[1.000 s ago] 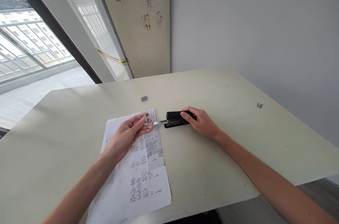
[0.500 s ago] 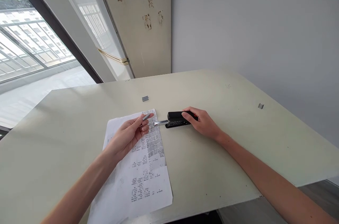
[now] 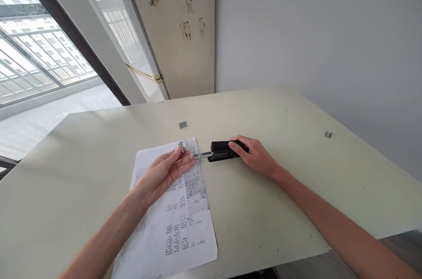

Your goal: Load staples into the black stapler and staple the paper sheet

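Observation:
My right hand (image 3: pixel 252 151) is closed around the rear of a black stapler (image 3: pixel 221 147) lying on the table. From the stapler's front a metal staple tray (image 3: pixel 202 155) sticks out to the left, over the paper's edge. My left hand (image 3: pixel 168 169) pinches a short grey strip of staples (image 3: pixel 181 147) between thumb and index finger, with the other fingers stretched out close to the tray's end. Beneath that hand lies a printed sheet of paper (image 3: pixel 191 235), covered with many staples along its upper right edge.
More staple strips (image 3: pixel 183 125) lie on the pale table (image 3: pixel 273 208) beyond the paper. Another small piece of staples (image 3: pixel 328 134) rests near the right edge. A grey wall (image 3: pixel 313 28) and a cabinet (image 3: pixel 184 59) stand behind the table; a window (image 3: pixel 39 50) is at the left.
My left fingers have turned the staple strip from a slanting to a more upright position, and the lower fingers have straightened. My right hand still grips the stapler. The view has shifted slightly.

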### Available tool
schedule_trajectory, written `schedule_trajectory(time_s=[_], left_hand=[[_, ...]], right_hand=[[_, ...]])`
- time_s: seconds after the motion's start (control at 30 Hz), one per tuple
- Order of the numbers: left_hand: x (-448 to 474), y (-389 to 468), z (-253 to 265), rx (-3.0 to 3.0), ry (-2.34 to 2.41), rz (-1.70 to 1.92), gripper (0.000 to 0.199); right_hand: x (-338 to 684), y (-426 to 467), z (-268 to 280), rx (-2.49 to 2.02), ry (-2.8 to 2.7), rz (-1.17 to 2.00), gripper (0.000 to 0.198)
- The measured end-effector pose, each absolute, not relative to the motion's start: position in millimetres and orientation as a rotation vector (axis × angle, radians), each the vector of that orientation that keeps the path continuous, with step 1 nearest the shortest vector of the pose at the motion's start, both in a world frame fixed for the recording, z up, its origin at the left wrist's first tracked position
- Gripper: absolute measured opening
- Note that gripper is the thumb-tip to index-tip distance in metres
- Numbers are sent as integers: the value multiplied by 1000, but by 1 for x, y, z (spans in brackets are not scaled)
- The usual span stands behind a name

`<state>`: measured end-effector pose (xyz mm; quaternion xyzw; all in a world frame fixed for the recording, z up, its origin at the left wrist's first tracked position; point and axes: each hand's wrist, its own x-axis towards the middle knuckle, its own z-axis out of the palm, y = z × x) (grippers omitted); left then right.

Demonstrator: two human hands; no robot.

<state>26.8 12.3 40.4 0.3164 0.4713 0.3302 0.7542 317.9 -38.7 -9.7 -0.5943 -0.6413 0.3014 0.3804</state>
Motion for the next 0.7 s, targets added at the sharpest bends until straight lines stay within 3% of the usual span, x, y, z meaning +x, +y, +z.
schedule_trajectory(time_s=[0.37,0.5,0.7], left_hand=[[36,11,46,1042,1104,722,17],[33,10,42,1586,1256,717,30],[34,13,31,2352,1226,753,23]], right_hand=[[317,-40,-8,-1525,-1603,813,48],[317,-39,-8,-1530,-1596,828,48],[318,-39,-8,-1524,-1610,839,50]])
